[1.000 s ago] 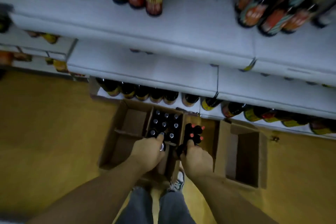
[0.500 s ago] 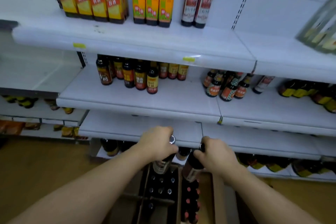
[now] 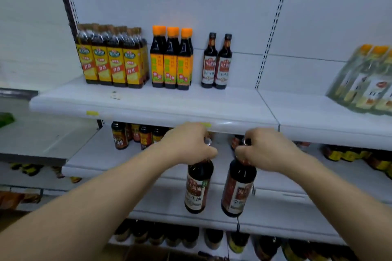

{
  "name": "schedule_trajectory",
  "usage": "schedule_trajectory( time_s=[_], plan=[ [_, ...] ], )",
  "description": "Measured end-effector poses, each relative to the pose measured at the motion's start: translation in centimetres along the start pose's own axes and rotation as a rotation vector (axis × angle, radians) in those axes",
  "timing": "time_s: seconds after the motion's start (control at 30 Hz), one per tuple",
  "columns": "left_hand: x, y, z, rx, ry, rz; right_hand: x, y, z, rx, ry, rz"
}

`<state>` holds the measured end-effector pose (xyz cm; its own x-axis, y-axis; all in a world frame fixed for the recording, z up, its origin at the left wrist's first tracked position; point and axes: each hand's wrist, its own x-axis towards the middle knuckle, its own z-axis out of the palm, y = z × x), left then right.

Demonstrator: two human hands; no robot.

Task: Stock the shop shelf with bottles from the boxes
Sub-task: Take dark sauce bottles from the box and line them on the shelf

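Left hand (image 3: 186,144): centre of the frame, just below the front edge of the top shelf (image 3: 148,104). The fingers are curled close together round the neck of the left bottle (image 3: 198,188), and the cap shows at the top of the fist.
Right hand (image 3: 267,150): right of centre at the same height, apart from the left hand. The fingers are curled tight round the neck of the right bottle (image 3: 238,188).
Left bottle: dark with a red-brown label. It hangs from the fist in the air, nearly upright, in front of the lower shelves.
Right bottle: the same kind, just beside the left bottle, with its base tilted slightly toward the left of the frame.
Top shelf: white, crossing the middle of the frame.
On the top shelf, left to right: a yellow-label pack (image 3: 112,57), orange-cap bottles (image 3: 171,59), and a pair (image 3: 216,61) with red-brown labels like those on the held bottles. A wrapped pack (image 3: 364,82) stands at the far right edge.
Middle shelf (image 3: 95,154): behind the hands, with small dark bottles (image 3: 131,135) at centre left.
Bottom of the frame: a row of dark bottles (image 3: 169,233), blurred.
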<state>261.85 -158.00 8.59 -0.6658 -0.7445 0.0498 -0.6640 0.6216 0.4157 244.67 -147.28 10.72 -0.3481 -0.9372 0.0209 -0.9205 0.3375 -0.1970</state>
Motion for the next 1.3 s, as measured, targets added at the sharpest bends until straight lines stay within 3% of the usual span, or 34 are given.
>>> schedule_trajectory(
  time_s=[0.33,0.63,1.3],
  plan=[
    [6.7,7.8,-9.9,-0.101,0.229,0.029,6.7,2.9,-13.0,0.24,0.151,-0.043],
    [14.2,12.2,-16.7,-0.157,0.388,0.033,14.0,4.9,-20.5,0.351,0.298,-0.042],
    [27.7,9.1,-12.1,-0.177,0.327,-0.138,25.3,6.8,-16.8,0.296,0.237,0.055]
  ],
)
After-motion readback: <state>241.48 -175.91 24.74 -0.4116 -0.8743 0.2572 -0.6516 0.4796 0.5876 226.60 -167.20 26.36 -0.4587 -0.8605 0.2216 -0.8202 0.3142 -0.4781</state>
